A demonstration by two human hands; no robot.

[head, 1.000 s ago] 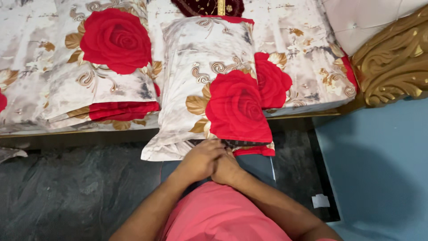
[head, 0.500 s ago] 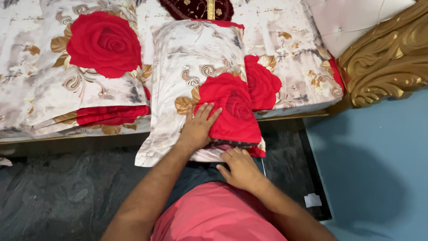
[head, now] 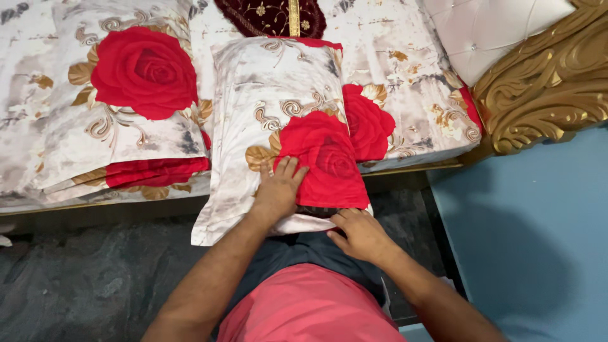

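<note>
One bed (head: 411, 82), the largest item, spread with a grey-white sheet printed in big red roses and gold leaves, running across the top of the view; carved gold bed frame (head: 551, 82) with a pale tufted panel (head: 487, 38) at the far right. Blue wall or board (head: 538, 240) below the frame. Dark stone-look floor (head: 82, 278) along the near side. Folded bedding (head: 120, 114) in the same rose print, lying on the bed at left, red layers showing at its near edge. Pillow (head: 278, 107) in a matching rose case, at centre, lying lengthwise with its near end overhanging the bed edge toward the person. Maroon embroidered cloth (head: 272, 16) just beyond the pillow's far end. Left hand (head: 278, 190), flat and open, fingers spread, pressing down on the pillow's near end over the red rose. Right hand (head: 360, 233), fingers curled at the pillow's near edge, touching the open end of the case; whether it pinches the cloth cannot be told
</note>
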